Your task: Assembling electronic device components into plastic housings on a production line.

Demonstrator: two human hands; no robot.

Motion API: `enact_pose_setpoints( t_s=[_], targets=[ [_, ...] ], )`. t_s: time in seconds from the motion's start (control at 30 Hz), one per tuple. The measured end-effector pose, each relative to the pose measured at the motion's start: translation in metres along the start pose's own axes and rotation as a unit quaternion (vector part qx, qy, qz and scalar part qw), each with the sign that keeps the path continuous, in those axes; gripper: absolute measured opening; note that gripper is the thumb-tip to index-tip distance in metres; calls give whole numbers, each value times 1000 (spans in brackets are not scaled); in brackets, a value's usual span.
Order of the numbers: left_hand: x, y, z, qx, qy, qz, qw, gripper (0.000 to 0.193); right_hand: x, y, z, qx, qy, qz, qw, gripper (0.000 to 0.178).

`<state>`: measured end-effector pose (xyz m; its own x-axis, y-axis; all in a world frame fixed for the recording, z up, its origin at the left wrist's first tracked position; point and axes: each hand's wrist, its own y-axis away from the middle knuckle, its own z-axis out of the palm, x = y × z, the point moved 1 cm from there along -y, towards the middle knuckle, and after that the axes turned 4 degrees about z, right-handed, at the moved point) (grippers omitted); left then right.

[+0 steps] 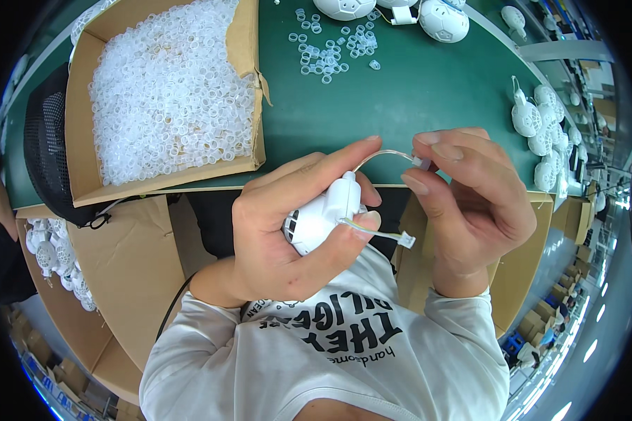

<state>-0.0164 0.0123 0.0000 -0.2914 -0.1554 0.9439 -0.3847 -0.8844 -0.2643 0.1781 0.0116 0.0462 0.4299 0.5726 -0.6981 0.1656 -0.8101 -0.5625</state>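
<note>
- The left hand (277, 217) was partly closed around the white housing (323, 216); its fingers curled about the body, and its thumb lay across the near side, over the short cable (372, 230).
- The right hand (481, 193) was drawn into a pinch, thumb against fingertips, gripping a small pale piece (421, 163) at the end of the looped wire (385, 152). Whether this piece was a plug or a ring could not be told.
- The white housing was held between the worker's shirt (316, 365) and the near edge of the green table (330, 116), its narrow neck directed away from the body.
- The looped wire left the neck and arched across to the right fingertips.
- The short cable extended to the right past the left thumb and ended in a white connector (405, 240), which hung free between the hands.
- An open cardboard box (81, 140) stood on the table at left, filled with clear rings (172, 91).
- Loose rings (326, 62) lay scattered on the table to the right of the box.
- Further white units were located at the far edge (444, 21) and in a cluster at the right edge (541, 137).
- A black mesh item (49, 147) was positioned beside the box, on its left.
- A lower carton (123, 270) at left contained more white units.
</note>
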Motion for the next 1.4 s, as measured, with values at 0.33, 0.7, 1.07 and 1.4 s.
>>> enact_pose_setpoints(
  t_s=[0.33,0.7,1.07,1.4],
  targets=[
    [4,3,-2,-29,-77,38,996,53,-11,1,5,7,44,3,999,34],
    [-16,6,6,-29,370,-86,925,41,2,-8,-12,-50,-40,-16,998,21],
    [-15,3,13,31,168,4,985,40,-14,-12,-4,-21,-98,36,994,31],
    [-16,3,5,4,-4,119,993,30,-18,-8,9,-2,-85,52,995,30]
  ],
)
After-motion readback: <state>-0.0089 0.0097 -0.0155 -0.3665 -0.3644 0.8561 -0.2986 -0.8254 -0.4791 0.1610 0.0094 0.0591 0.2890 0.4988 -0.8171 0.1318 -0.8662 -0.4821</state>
